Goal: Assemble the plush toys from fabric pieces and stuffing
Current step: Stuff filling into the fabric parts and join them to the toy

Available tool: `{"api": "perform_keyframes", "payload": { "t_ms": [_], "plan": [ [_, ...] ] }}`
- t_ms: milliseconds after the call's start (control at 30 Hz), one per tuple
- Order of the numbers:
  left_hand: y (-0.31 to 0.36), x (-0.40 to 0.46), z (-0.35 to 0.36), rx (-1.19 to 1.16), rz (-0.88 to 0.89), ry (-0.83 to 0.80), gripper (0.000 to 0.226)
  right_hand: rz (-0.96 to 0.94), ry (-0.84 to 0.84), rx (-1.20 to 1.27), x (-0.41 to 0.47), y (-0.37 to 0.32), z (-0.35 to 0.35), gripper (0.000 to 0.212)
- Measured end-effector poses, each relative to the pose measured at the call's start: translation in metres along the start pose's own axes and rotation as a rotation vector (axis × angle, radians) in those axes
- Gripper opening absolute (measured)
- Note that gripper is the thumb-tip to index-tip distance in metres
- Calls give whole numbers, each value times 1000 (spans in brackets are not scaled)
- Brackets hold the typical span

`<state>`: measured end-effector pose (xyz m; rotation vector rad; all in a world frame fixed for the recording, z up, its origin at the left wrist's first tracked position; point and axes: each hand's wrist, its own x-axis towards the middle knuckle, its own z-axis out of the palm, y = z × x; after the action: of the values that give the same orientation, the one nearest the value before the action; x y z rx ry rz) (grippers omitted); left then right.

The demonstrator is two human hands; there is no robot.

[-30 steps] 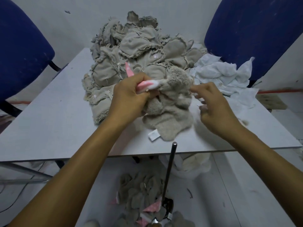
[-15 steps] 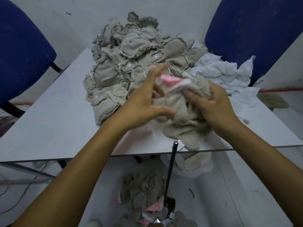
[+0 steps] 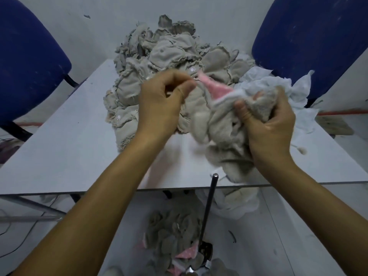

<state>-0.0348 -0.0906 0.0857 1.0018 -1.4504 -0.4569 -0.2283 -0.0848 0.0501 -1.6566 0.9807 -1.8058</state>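
A limp beige plush skin (image 3: pixel 223 134) with a pink ear (image 3: pixel 216 89) hangs just above the grey table (image 3: pixel 65 148). My right hand (image 3: pixel 267 124) is shut on its bunched upper part, thumb pressed into the fuzzy fabric. My left hand (image 3: pixel 162 102) is curled shut to the left of the pink ear, thumb and fingers pinched at the skin's edge. Behind both hands rises a big pile of beige fabric pieces (image 3: pixel 171 54). Crumpled white material (image 3: pixel 278 84) lies at the back right.
Blue chairs stand at the left (image 3: pixel 29 62) and right (image 3: pixel 310 36). A dark metal rod (image 3: pixel 209 206) stands upright below the table's front edge. More beige and pink plush skins (image 3: pixel 175 232) lie on the floor, and a white bag (image 3: pixel 239 202) sits under the table.
The plush skin went from my left hand into my right hand and moved right. My left hand let go, spread over it, then closed beside the pink ear, which now points up-left.
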Motion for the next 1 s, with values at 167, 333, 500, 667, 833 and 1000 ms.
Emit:
{"api": "perform_keyframes", "payload": {
  "t_ms": [167, 333, 500, 667, 833, 1000],
  "plan": [
    [-15, -14, -4, -96, -579, -563, 30, 116, 57, 172, 1, 3, 2, 23],
    [-14, -11, 10, -111, -347, -103, 13, -7, 117, -17, 2, -1, 0, 28],
    [-7, -13, 10, -56, -257, -40, 15, -57, -149, -308, -1, 0, -3, 18],
    [-4, -12, 10, -100, -213, 41, 17, -134, -70, -372, 11, -1, -12, 15],
    [-2, -17, 16, -138, -136, 95, 19, -216, -37, -403, 14, -4, -14, 16],
    [3, -14, 17, -177, -81, 130, 16, -301, 20, -420, 23, -14, -17, 16]
  ]
}}
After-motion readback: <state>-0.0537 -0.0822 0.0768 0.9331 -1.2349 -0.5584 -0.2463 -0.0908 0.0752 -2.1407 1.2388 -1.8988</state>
